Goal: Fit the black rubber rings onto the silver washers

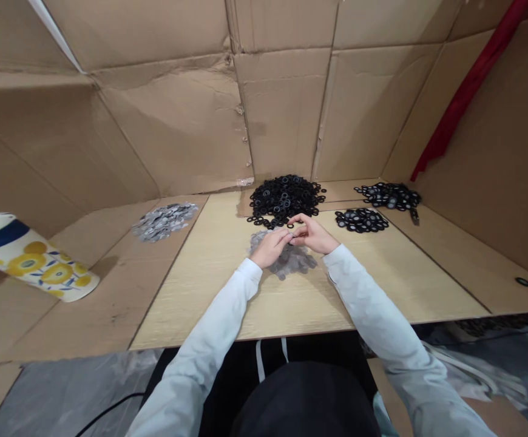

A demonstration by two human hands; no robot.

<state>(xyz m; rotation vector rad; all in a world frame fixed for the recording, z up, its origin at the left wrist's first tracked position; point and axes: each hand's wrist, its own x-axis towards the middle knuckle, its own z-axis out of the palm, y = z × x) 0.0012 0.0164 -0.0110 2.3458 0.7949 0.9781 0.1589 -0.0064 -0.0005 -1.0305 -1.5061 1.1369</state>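
My left hand (270,247) and my right hand (313,235) meet above a pile of thin, translucent grey discs (290,263). The fingertips of both are pinched together around something small, mostly hidden, that I cannot make out. Just beyond the fingers rises a large heap of black rings (286,195). Right of it lies a smaller pile of black rings with pale centres (362,220), and behind that another such pile (391,195). Flat silvery-grey discs (166,221) are spread in a heap at the left.
A pale board (204,276) forms the middle of the work surface, with cardboard on both sides. Cardboard walls (282,109) enclose the back and sides. A white cylinder with yellow flowers (40,261) stands at left. One black ring (523,281) lies far right; a red strip (468,91) hangs above.
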